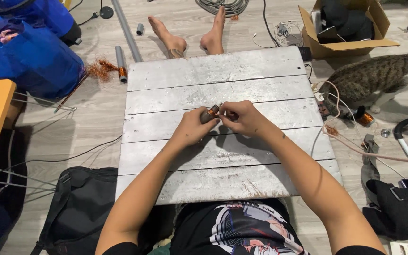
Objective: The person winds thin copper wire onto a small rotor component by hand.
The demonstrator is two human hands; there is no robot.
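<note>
My left hand grips a short grey tube wound with copper wire above the middle of a low white plank table. My right hand pinches the end of the same tube, fingertips touching the copper winding. Both hands meet over the third plank from the far edge. My bare feet stick out past the far edge of the table.
A tabby cat stands at the right beside a cardboard box. Grey tubes and loose copper wire lie left of the table. A black bag lies at lower left, a blue bag at upper left, cables and a strap at right.
</note>
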